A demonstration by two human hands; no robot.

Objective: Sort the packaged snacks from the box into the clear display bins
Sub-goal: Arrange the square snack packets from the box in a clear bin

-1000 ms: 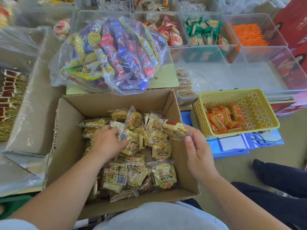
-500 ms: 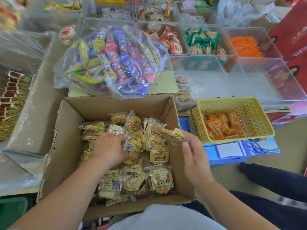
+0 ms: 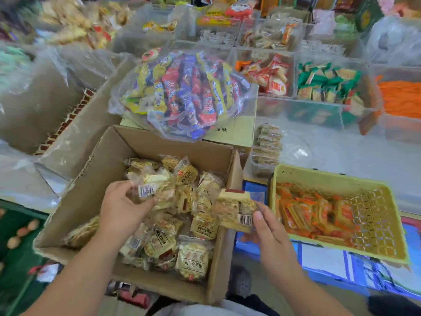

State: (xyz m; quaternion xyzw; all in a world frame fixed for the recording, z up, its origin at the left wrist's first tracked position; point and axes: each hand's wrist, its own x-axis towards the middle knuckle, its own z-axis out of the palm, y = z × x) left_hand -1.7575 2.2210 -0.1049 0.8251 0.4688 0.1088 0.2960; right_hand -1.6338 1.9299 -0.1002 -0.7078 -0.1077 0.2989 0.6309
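Note:
An open cardboard box [image 3: 102, 160] in front of me holds several yellow-wrapped snack packs [image 3: 193, 261]. My left hand [image 3: 120, 208] is over the box's middle and grips a small bunch of snack packs [image 3: 155, 188], barcode side up. Over the box's right edge, my right hand [image 3: 271, 229] pinches another snack pack [image 3: 234, 208] by its right end. Clear display bins [image 3: 319, 110] stand in rows at the back right, holding red, green and orange snacks.
A yellow mesh basket [image 3: 376, 213] with orange packets sits right of the box. A big clear bag of colourful candy bars [image 3: 182, 94] lies on a carton behind the box. A plastic-lined carton [image 3: 75, 133] stands to the left. A small stack of packs [image 3: 266, 144] sits in a near bin.
Both hands have lifted with their snack packs; the left has risen out of the pile. The camera has tilted up, showing more bins at the back.

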